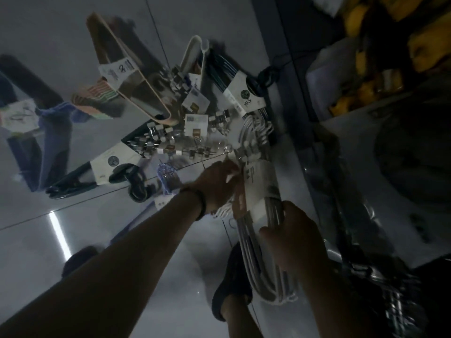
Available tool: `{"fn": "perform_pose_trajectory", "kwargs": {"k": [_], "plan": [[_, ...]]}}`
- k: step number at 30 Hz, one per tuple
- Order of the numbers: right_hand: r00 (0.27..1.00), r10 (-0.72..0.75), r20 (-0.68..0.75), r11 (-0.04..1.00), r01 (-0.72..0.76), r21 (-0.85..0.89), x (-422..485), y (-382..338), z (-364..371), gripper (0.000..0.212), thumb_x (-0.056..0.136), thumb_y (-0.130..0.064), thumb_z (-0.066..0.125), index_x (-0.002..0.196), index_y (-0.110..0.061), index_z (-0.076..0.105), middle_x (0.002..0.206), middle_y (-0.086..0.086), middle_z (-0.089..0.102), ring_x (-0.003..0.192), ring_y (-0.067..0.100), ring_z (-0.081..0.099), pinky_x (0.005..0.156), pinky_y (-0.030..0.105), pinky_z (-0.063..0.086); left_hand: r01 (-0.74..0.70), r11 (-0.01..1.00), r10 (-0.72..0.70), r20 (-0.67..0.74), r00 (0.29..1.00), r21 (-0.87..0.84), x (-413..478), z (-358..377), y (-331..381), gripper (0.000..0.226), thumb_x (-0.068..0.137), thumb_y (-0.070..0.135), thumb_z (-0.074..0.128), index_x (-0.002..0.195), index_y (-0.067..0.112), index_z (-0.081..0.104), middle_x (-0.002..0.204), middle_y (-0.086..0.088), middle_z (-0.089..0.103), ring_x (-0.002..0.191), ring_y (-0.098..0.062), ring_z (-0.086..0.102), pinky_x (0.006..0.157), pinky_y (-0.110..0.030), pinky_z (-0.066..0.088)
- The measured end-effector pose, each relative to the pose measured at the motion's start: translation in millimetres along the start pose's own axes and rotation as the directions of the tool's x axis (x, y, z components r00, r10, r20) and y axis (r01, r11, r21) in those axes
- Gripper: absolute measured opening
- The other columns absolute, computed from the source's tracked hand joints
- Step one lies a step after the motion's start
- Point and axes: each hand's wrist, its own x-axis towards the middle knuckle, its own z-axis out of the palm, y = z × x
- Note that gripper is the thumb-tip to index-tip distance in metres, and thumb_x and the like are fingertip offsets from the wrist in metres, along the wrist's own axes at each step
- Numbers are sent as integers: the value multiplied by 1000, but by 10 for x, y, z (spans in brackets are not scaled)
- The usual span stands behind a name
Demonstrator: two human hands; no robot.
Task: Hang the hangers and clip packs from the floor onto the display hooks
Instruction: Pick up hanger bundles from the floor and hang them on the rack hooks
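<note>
A bundle of white hangers (pixel 262 189) wrapped in a white paper band lies low over the tiled floor. My right hand (pixel 290 230) grips its near end below the band. My left hand (pixel 217 184) holds the bundle's left side by the band. Beyond them on the floor lie clip packs (pixel 195 123) with white labels, a blue-and-white hanger bundle (pixel 241 91), a beige hanger pack (pixel 129 76) and a dark hanger pack (pixel 97 169).
The glossy tiled floor (pixel 73 228) spreads to the left and front. My foot in a dark shoe (pixel 234 281) stands just under the white bundle. A shelf base with yellow goods (pixel 380 57) and hanging metal items (pixel 395 301) fill the right side.
</note>
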Motion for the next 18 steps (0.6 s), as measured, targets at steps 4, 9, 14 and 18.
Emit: {"fn": "perform_pose_trajectory", "kwargs": {"k": [4, 9, 14, 18], "plan": [[1000, 1, 16, 995, -2, 100, -29, 86, -40, 38, 88, -38, 75, 122, -31, 59, 94, -9, 68, 76, 6, 67, 59, 21, 48, 49, 983, -50, 2, 999, 177, 259, 2, 177, 89, 97, 56, 58, 164, 36, 5, 169, -9, 20, 151, -43, 30, 117, -61, 39], [998, -58, 20, 973, 52, 225, -99, 194, -70, 30, 92, -31, 73, 121, -29, 64, 80, -8, 65, 63, 3, 61, 57, 17, 43, 132, 927, -138, 8, 990, -350, 335, -92, 274, 70, 95, 48, 60, 159, 32, 34, 155, -11, 50, 132, -34, 57, 109, -56, 50], [998, -69, 16, 943, 60, 326, -154, 287, 33, 41, 95, -24, 74, 133, -27, 60, 80, -4, 71, 62, 0, 68, 49, 12, 48, 265, 827, -355, -95, 930, -495, -68, -6, -61, 75, 90, 61, 69, 150, 24, 44, 145, -8, 54, 118, -26, 63, 99, -48, 57], [993, -17, 116, 920, -30, 391, -259, 258, 459, 43, 94, -18, 71, 132, -32, 57, 84, -1, 71, 66, 9, 71, 56, 26, 60, 321, 877, -456, -408, 791, -357, -822, 213, -278, 94, 80, 66, 76, 152, 24, 33, 154, -6, 32, 138, -28, 37, 104, -39, 39]]}}
